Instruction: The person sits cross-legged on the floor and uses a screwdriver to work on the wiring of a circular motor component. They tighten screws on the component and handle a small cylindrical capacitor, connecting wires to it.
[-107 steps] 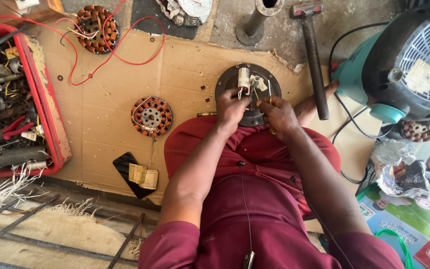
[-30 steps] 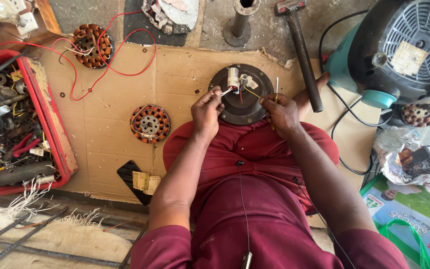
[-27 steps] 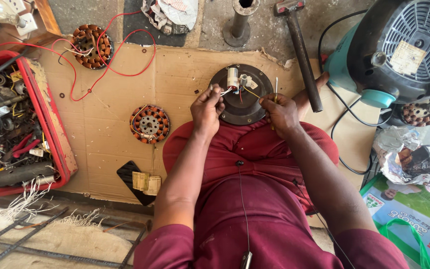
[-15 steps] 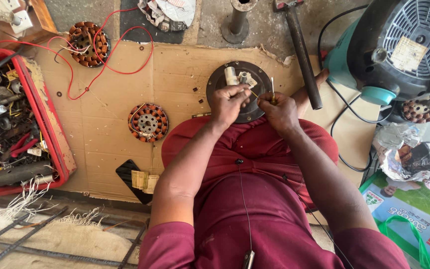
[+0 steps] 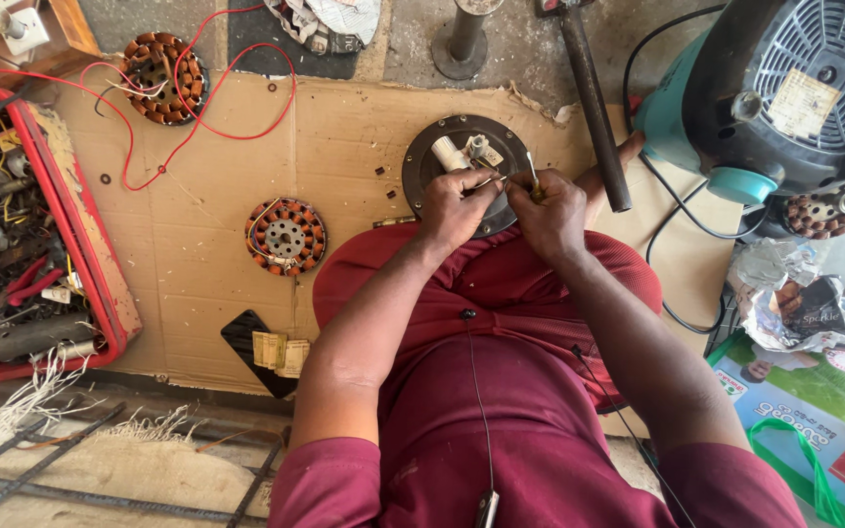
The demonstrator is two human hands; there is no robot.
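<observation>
Change: since half a second ago we have drawn our two hands closer over the near rim of the round plate, and the left fingers have slid from the middle of the plate to its near edge; the view has dipped a little.
Round motor plate [image 5: 442, 147]: dark disc lying flat on the cardboard sheet [image 5: 344, 127], near the sheet's far edge and a little right of its middle, with a white cylindrical part [image 5: 450, 154] and a small pale fitting on top.
Left hand [image 5: 455, 205]: fingers curled, pinching a thin wire at the plate's near rim; we cannot tell how firmly.
Right hand [image 5: 552, 215]: closed around a slim yellow-handled tool [image 5: 533, 180], whose tip points up over the plate's right rim, touching or just short of the left fingertips.
Hammer handle [image 5: 594, 108]: long dark bar lying just right of the plate, running from the far edge of the sheet towards us.
Wound stator [image 5: 286, 237]: copper-coloured ring in the middle of the sheet, well left of our hands.
Second stator [image 5: 161, 64]: at the sheet's far left corner, trailing looped red wires [image 5: 246, 117].
Red tray [image 5: 100, 284]: along the left edge, full of tools and scrap.
Black card with pale slips [image 5: 264, 344]: near the sheet's near edge.
Fan motor housing [image 5: 794, 88]: teal and dark, beyond the right edge, its black cable [image 5: 672, 210] curling across the sheet.
</observation>
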